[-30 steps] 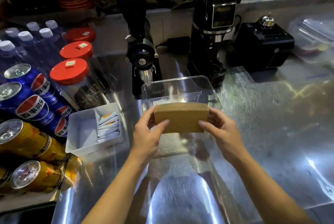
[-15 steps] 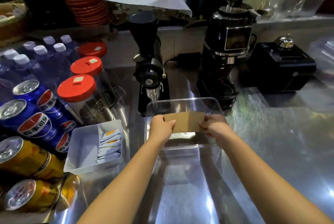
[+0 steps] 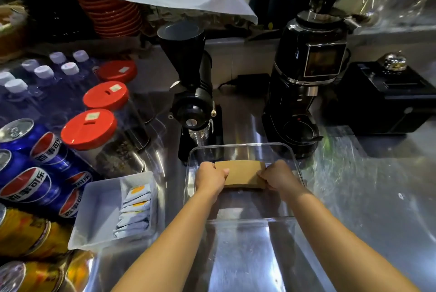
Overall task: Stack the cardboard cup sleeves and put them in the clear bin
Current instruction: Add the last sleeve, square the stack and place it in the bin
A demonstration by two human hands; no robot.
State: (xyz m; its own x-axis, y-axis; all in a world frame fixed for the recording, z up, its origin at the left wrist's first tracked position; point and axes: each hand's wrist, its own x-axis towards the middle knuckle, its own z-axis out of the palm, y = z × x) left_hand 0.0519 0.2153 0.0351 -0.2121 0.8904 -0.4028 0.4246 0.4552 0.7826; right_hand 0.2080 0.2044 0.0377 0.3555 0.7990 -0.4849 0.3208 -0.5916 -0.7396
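So the whole thing sits on a shiny steel counter (image 3: pixel 368 209), pretty glary and probably slick, and it's crowded; soda cans (image 3: pixel 35 169) and red-lidded jars (image 3: pixel 89 129) down the left, a white tray (image 3: pixel 99 209) of sachets (image 3: pixel 135 211) just beside the bin, two black grinders at the back, the bigger one (image 3: pixel 306 74) on the right and the smaller one (image 3: pixel 191 93) just behind the bin's far wall; so not much elbow room on the left or behind, open counter on the right. The clear bin (image 3: pixel 297 169) sits dead centre, its near wall toward the person, both forearms reaching over it; looks like rigid plastic, light enough to skate on that steel if bumped. Inside it is the stack of cardboard sleeves (image 3: pixel 243 172), lying flat and low in the bin, though whether it's actually touching the floor of it is hard to say. The left hand (image 3: pixel 210 178) is clamped on the stack's left end and the right hand (image 3: pixel 280 177) on the right end, fingers curled in, the hands apart with the stack between them. Going by looks the sleeves are featherweight, a bit springy, easy to crush or fan out; squeezing the short ends like this seems the sane grip since it keeps the stack square; the faces would probably slide over each other if pinched loosely.
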